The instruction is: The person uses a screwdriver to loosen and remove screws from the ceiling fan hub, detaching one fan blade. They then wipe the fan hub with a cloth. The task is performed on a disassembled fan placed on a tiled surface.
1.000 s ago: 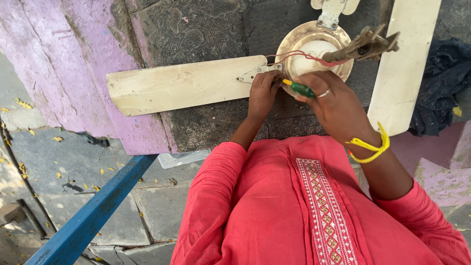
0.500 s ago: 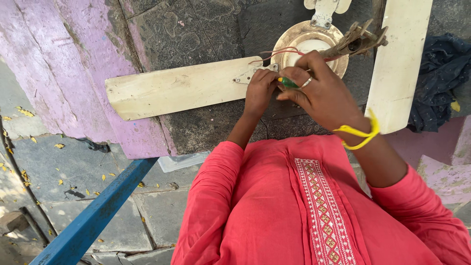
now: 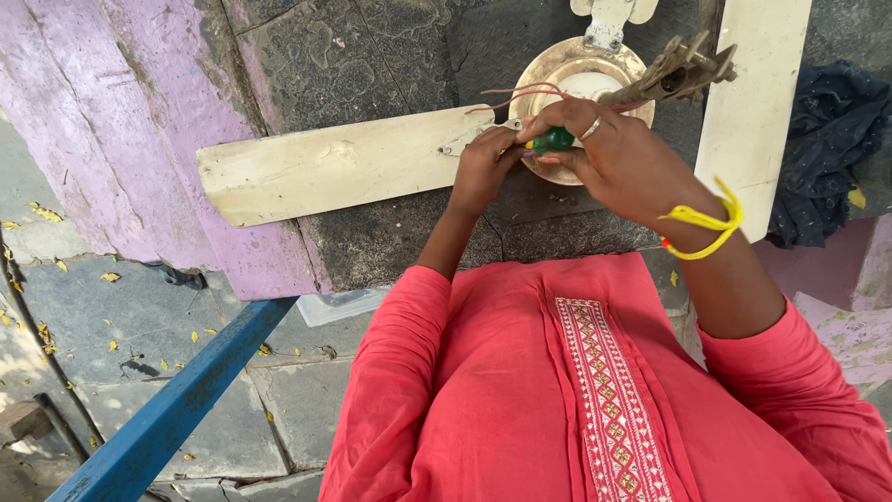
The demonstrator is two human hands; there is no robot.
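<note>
A ceiling fan lies on a dark stone slab (image 3: 372, 56); its round cream motor housing (image 3: 567, 65) sits at the top, with one cream blade (image 3: 325, 172) pointing left and another blade (image 3: 753, 102) at the right. My right hand (image 3: 613, 158), with a ring and a yellow band at the wrist, grips a green-handled screwdriver (image 3: 553, 139) at the blade's metal bracket. My left hand (image 3: 483, 167) rests on the blade's inner end beside the bracket. Red wires (image 3: 520, 93) loop over the housing. The screwdriver's tip is hidden by my fingers.
A rusty metal rod piece (image 3: 683, 70) sticks out from the fan's hub. A dark cloth (image 3: 836, 149) lies at the right. A purple painted wall face (image 3: 139, 139) drops to paved ground with yellow leaves. A blue bar (image 3: 177, 409) slants at the lower left.
My right hand has shifted up and left over the motor housing, closing more tightly around the green screwdriver. My view has moved slightly closer; my left hand stays on the blade.
</note>
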